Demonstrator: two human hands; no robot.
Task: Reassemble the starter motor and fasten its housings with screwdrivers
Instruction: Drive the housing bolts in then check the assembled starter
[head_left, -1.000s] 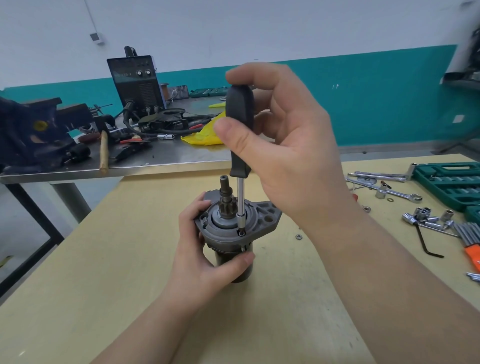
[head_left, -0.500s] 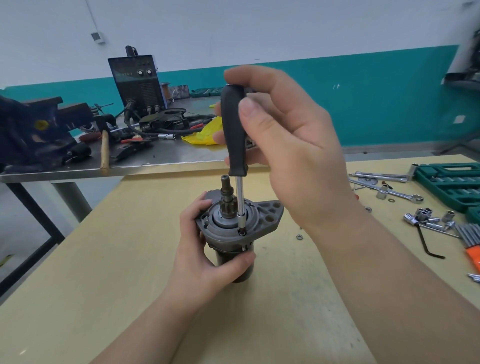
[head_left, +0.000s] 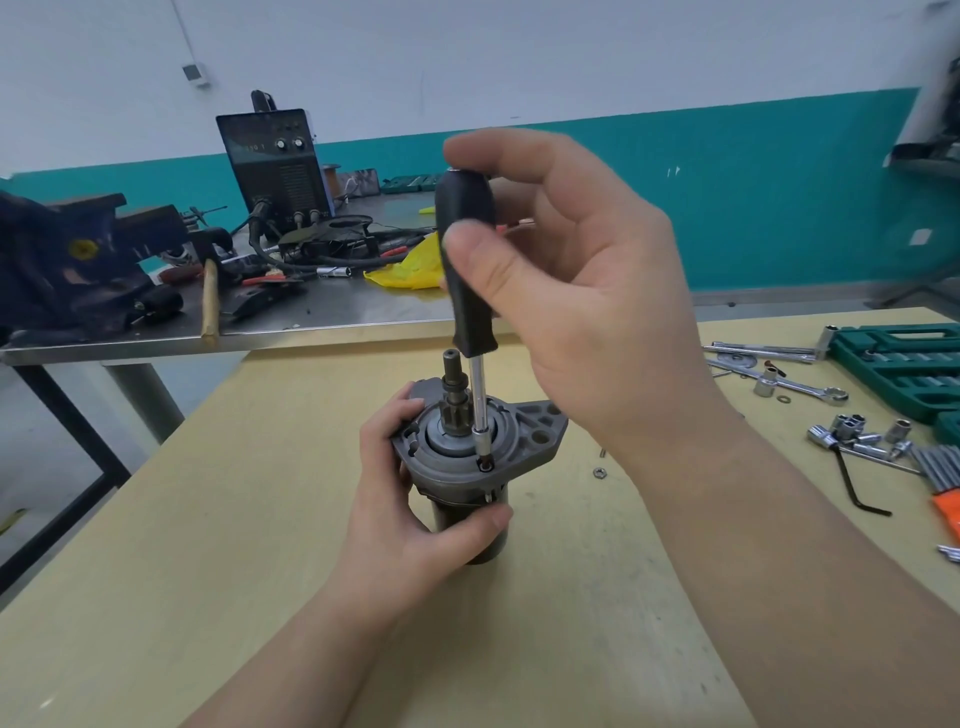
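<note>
Now driving the screw at six o'clock on the starter motor, right hand pinching the screwdriver, left hand gripping the body. Could cam out if tilted.

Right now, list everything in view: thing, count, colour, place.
starter motor: one, grey housing and dark body, upright at the middle of the wooden table
screwdriver: one, black handle, tip in a housing screw
loose nut: one, silver, right of the motor
sockets: several, silver, right side of the table
hex key: one, black, right side
socket case: one, green, far right
welder: one, black, on the metal bench behind
vise: one, dark blue, bench left
yellow rag: one, bench
left hand: grips the motor
right hand: holds the screwdriver handle
</note>
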